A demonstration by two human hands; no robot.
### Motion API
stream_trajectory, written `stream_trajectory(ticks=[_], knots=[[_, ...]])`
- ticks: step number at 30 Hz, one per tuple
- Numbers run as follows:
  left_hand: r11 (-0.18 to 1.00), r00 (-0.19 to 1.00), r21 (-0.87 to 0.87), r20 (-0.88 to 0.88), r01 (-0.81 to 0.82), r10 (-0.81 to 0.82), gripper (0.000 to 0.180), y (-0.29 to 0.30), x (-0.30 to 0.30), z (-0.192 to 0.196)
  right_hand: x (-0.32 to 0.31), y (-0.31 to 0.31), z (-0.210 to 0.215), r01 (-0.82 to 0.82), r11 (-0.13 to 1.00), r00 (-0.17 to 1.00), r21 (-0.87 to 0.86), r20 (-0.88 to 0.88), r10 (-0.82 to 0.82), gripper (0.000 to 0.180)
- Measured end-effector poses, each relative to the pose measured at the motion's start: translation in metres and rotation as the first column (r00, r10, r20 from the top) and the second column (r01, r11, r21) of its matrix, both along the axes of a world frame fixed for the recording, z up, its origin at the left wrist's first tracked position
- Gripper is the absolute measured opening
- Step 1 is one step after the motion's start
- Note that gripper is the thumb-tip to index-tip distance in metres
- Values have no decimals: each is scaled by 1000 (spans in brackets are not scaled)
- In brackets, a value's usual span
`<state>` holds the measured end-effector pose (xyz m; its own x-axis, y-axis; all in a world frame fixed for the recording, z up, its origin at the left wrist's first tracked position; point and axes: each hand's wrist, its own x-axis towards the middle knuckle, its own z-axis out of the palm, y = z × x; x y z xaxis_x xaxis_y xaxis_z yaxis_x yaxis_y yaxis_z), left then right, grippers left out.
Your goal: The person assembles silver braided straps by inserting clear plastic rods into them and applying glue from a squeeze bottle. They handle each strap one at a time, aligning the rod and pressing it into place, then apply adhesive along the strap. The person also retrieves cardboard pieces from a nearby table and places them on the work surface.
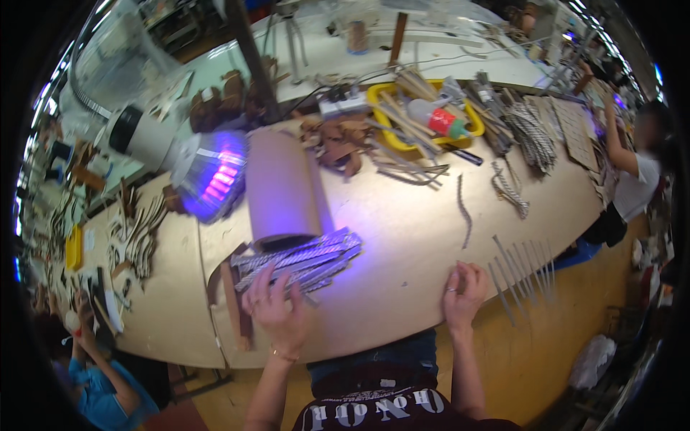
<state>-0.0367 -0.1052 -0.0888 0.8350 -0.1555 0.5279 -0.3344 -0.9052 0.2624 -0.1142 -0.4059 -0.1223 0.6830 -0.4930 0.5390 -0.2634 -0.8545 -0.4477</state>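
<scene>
My left hand (277,307) is at the near side of a pile of grey, patterned braided strips (298,260), its fingers bent and apart. Its fingertips overlap the pile's near edge; no strip is seen gripped. My right hand (464,296) is by the bench's front edge, with fingers curled close together. Whatever may be between them is too small to make out. Just right of it, several thin grey strips (519,276) lie side by side, sticking out past the edge. Farther back, a single dark braided strip (464,212) lies alone on the bench (388,237).
A lamp (208,176) glows purple beside a large brown cylinder (282,187). Behind stand a yellow tray (392,136) with sticks and a red-labelled bottle (437,118), brown scraps (341,140) and rope bundles (532,136). Brown strips (233,302) lie left. Other people sit at both sides.
</scene>
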Motion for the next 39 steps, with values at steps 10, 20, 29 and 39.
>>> stream_trajectory(ticks=[10,20,29,39], knots=[[862,757,-80,-442,500,-481,53,-80,-55,-31,154,-17,33,-333,942,938,-43,-112,327,20],[866,772,-285,-396,411,-497,38,-74,-53,-33,149,-17,52,-396,908,918,-138,-48,393,18],[327,629,-943,-292,-64,-720,38,-83,-14,26,65,5,115,-126,19,662,992,69,746,24],[-3,622,-962,-174,-272,-764,30,-70,39,62,53,44,98,-168,115,604,979,10,797,27]])
